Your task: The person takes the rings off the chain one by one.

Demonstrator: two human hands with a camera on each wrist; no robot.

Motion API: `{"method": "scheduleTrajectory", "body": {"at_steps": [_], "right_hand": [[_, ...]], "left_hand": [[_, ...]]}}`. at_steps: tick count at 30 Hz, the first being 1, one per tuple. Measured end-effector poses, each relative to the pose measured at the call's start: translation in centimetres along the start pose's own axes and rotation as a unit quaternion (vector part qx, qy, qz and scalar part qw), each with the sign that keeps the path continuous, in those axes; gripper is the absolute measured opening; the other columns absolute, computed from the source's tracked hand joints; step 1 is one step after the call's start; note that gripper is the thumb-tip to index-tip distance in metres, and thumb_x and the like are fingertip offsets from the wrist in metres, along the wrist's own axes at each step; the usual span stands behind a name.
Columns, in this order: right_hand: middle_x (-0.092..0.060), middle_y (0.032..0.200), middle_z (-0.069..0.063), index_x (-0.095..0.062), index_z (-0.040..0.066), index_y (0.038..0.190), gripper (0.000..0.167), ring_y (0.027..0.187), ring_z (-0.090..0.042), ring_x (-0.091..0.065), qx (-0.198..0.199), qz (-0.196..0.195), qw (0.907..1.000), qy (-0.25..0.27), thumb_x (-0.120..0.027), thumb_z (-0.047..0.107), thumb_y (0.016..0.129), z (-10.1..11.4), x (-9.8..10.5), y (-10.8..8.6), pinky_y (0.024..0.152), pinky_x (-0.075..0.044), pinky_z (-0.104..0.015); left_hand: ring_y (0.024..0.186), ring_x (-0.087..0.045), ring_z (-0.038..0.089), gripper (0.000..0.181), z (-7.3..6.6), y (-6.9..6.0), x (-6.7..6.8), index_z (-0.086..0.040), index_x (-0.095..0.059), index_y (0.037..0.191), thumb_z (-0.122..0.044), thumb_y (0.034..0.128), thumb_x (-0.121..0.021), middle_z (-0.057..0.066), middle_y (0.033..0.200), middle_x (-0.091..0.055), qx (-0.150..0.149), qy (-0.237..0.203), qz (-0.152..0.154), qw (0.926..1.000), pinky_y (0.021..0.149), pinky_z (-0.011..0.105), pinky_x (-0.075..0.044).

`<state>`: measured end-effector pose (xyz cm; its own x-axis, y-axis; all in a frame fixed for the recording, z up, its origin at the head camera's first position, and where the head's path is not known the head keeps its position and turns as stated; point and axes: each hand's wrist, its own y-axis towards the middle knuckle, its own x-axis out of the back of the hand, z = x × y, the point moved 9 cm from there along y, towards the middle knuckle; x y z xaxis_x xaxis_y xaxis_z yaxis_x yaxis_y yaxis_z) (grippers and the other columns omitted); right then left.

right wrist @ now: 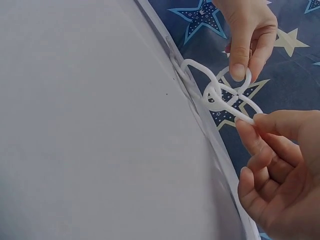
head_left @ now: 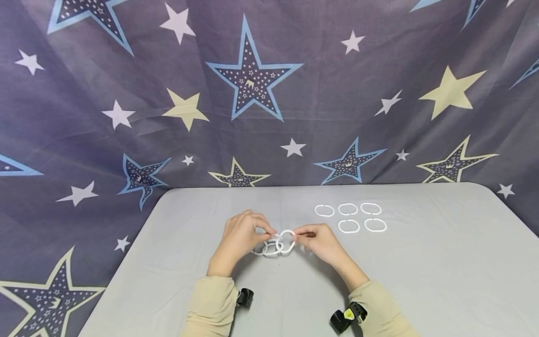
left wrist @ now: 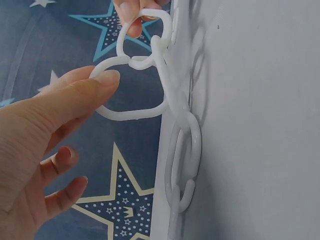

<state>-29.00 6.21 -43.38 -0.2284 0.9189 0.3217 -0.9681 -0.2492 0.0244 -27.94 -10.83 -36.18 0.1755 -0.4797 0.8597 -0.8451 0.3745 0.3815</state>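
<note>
Between thumb and fingertips, my left hand [head_left: 241, 234] pinches a white oval plastic chain link [left wrist: 135, 116]. My right hand [head_left: 321, 239] pinches another white link [head_left: 287, 252] by its edge, a little to the right. These two links meet and cross in both wrist views. More joined links [left wrist: 198, 150] run from the left hand's link along the tabletop, below the hands. The left wrist view shows a split in the side of a link of this chain. In the head view, my left fingers partly hide the chain.
Several loose white links [head_left: 348, 232] lie in two rows on the grey-covered table [head_left: 442, 262], beyond and right of my right hand. A dark star-patterned curtain [head_left: 316, 103] hangs behind the table's far edge. Black wrist cameras [head_left: 245, 297] sit at both sleeves.
</note>
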Motion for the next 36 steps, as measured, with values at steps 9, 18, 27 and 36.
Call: {"method": "scheduleTrajectory", "body": {"at_steps": [9,18,27,36], "right_hand": [[-0.071,0.075,-0.008,-0.075,-0.003,0.098,0.017,0.055,-0.014,-0.056,-0.016,-0.018,0.9997,0.004,-0.071,0.008,0.086,-0.4,0.7,0.0,0.050,-0.045,-0.024],[-0.071,0.076,-0.011,-0.071,-0.009,0.097,0.016,0.057,-0.011,-0.057,-0.028,0.028,0.9992,0.001,-0.070,0.004,0.087,-0.9,0.1,-0.3,0.055,-0.051,-0.027],[-0.068,0.070,-0.012,-0.071,-0.010,0.095,0.013,0.059,-0.013,-0.060,-0.021,0.053,0.9984,-0.005,-0.068,0.001,0.087,-0.5,-0.3,-0.4,0.059,-0.054,-0.033],[-0.069,0.072,-0.012,-0.070,-0.009,0.094,0.012,0.059,-0.013,-0.061,-0.023,0.061,0.9979,-0.004,-0.068,0.000,0.087,-0.9,-0.5,-0.2,0.059,-0.055,-0.032]], "left_hand": [[0.081,-0.062,0.011,0.013,1.2,0.1,0.0,-0.035,-0.079,0.081,-0.027,0.0745,-0.087,-0.022,0.086,-0.070,0.057,0.008,0.007,0.9983,0.070,0.032,-0.048],[0.063,-0.049,0.002,0.009,2.2,0.8,-0.2,-0.036,-0.079,0.087,-0.036,0.0789,-0.083,-0.024,0.083,-0.066,0.117,-0.008,0.003,0.9931,0.061,0.030,-0.041],[0.073,-0.061,0.010,0.011,1.4,4.9,-1.4,-0.033,-0.078,0.091,-0.040,0.0820,-0.079,-0.022,0.081,-0.069,0.111,0.025,0.039,0.9927,0.072,0.035,-0.045],[0.080,-0.065,0.012,0.010,2.3,8.1,-3.9,-0.028,-0.079,0.089,-0.036,0.0819,-0.080,-0.015,0.081,-0.072,0.165,0.025,0.072,0.9834,0.081,0.041,-0.045]]}}
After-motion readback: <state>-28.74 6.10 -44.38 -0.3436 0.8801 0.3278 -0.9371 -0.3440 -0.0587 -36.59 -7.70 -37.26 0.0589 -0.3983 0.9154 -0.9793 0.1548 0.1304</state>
